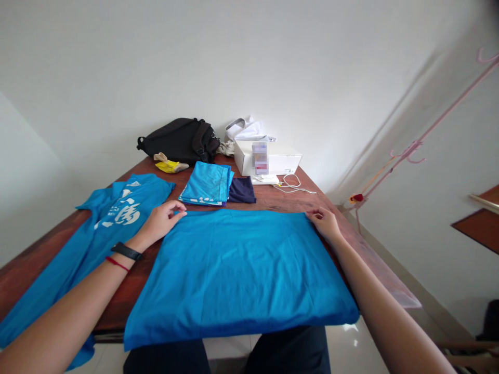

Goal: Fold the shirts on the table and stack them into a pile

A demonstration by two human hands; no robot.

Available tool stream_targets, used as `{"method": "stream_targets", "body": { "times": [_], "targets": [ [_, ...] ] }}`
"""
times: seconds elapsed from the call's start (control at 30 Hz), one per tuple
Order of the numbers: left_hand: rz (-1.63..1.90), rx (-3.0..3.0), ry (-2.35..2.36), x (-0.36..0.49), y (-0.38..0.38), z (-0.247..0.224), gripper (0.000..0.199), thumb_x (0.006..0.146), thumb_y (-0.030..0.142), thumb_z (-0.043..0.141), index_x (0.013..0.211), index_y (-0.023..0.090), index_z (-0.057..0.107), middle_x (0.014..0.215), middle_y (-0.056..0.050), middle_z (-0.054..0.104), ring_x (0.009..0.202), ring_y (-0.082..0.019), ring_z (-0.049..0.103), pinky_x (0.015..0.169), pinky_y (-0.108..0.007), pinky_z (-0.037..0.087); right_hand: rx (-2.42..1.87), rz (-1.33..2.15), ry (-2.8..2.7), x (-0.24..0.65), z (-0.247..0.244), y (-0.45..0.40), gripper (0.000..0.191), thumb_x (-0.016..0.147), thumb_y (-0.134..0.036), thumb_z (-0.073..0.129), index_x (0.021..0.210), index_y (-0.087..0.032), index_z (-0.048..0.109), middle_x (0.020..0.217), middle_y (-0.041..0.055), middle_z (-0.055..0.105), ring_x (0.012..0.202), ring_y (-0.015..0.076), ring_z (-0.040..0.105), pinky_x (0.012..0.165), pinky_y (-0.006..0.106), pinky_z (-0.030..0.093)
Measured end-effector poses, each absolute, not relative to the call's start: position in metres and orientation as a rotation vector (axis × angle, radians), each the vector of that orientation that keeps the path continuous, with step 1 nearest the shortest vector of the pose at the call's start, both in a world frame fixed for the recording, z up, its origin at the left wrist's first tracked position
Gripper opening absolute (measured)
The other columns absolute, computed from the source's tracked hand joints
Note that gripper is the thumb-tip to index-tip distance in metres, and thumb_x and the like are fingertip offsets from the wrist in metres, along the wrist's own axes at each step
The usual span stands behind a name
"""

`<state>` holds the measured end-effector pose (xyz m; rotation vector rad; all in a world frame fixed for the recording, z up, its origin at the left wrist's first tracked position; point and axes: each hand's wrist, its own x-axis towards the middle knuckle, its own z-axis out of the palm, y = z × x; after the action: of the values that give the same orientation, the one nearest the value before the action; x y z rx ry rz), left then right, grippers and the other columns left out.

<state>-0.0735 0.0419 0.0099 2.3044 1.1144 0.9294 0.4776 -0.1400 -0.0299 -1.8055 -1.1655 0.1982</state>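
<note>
Far left, a blue T-shirt [117, 218] with white letters, flat on a brown wooden table [23, 272]. Next, the left hand [161, 223], fingers pressed together, pinching the far left corner of a wide blue cloth [237, 275] (folded flat, near the table's front edge). Behind that, a folded blue stack [206, 184], a dark blue cloth [241, 190], a white box [268, 158]. Far right, the right hand [325, 224], pinching the other far corner, the 2 hands well apart.

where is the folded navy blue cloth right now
In the head view, the folded navy cloth lies on the dark wooden table, just right of the folded turquoise stack, beyond the large flat blue garment.
</note>
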Motion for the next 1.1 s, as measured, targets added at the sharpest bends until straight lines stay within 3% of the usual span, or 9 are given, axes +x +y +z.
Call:
{"method": "stream_targets", "body": {
  "times": [0.23, 0.63, 0.97, 1.1],
  "targets": [
    [0.907, 2.389, 1.182, -0.076, 0.046, 0.007, 0.027, 0.09, 0.047, 0.063, 0.093, 0.021, 0.07, 0.092, -0.003, 0.074, 0.069, -0.018, 0.059, 0.068, -0.029, 0.046, -1.805, 0.196, -1.172, 0.478, -0.03, -0.14, 0.039, 0.073, -0.055, 0.071, 0.081, -0.017, 0.072, 0.069, 0.0062, 0.071, 0.062, 0.0208, 0.063, 0.058, 0.031, 0.044],
    [0.902, 2.408, 1.122, -0.072, 0.038, 0.014, 0.026, 0.092, 0.046, 0.061, 0.093, 0.021, 0.07, 0.095, -0.004, 0.073, 0.073, -0.019, 0.061, 0.068, -0.029, 0.047, -1.796, 0.208, -1.174, 0.48, -0.033, -0.14, 0.035, 0.074, -0.051, 0.071, 0.083, -0.018, 0.072, 0.07, 0.0055, 0.071, 0.063, 0.0209, 0.062, 0.058, 0.03, 0.044],
    [0.966, 2.356, 1.134, -0.069, 0.035, 0.014, 0.03, 0.091, 0.05, 0.061, 0.092, 0.021, 0.07, 0.097, -0.006, 0.074, 0.08, -0.021, 0.064, 0.074, -0.032, 0.05, -1.818, 0.177, -1.174, 0.477, -0.032, -0.14, 0.039, 0.075, -0.055, 0.07, 0.084, -0.017, 0.072, 0.071, 0.0064, 0.072, 0.063, 0.021, 0.062, 0.057, 0.03, 0.046],
    [1.1, 2.148, 1.162, -0.059, 0.032, 0.034, 0.037, 0.087, 0.056, 0.064, 0.09, 0.019, 0.068, 0.094, -0.008, 0.075, 0.086, -0.025, 0.069, 0.081, -0.036, 0.054, -1.892, 0.232, -1.263, 0.47, -0.018, -0.136, 0.034, 0.076, -0.049, 0.066, 0.083, -0.017, 0.072, 0.077, 0.0086, 0.074, 0.071, 0.0247, 0.066, 0.063, 0.033, 0.05]
  ]
}}
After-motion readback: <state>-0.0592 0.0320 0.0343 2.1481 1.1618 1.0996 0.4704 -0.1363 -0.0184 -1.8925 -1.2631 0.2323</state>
